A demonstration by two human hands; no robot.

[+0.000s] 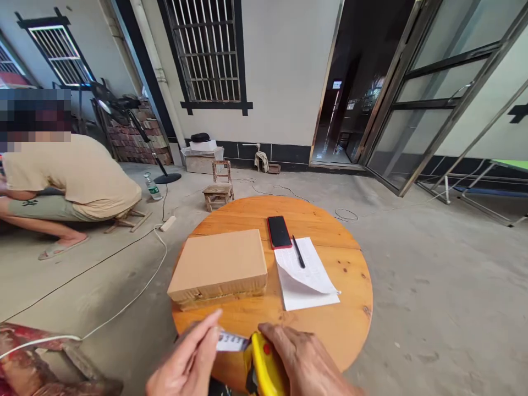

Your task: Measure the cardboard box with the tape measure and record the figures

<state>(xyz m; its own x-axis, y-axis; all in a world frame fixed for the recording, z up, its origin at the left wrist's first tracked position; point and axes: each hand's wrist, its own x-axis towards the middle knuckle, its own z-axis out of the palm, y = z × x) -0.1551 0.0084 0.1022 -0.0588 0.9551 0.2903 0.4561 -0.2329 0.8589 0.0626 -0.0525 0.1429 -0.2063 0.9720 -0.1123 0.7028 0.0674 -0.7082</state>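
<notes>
Near the front edge of the round wooden table (231,214), my right hand (305,357) is wrapped around a yellow tape measure (266,363) with a red button. A short length of its white marked blade (231,342) is out. My left hand (187,357) pinches the blade's free end between thumb and fingers. Beyond my hands, to the left, lies a closed brown cardboard box (223,258). To its right are white paper sheets (307,275), the top one curling up, with a black pen (298,252) on them. A dark phone with a red edge (279,231) touches the papers.
A person (70,176) sits low at the left, near a standing fan (144,132) and a water bottle (152,187). Cables (124,305) run over the concrete floor. A small wooden chair (218,187) stands behind the table. An open glass door (429,99) is at the right.
</notes>
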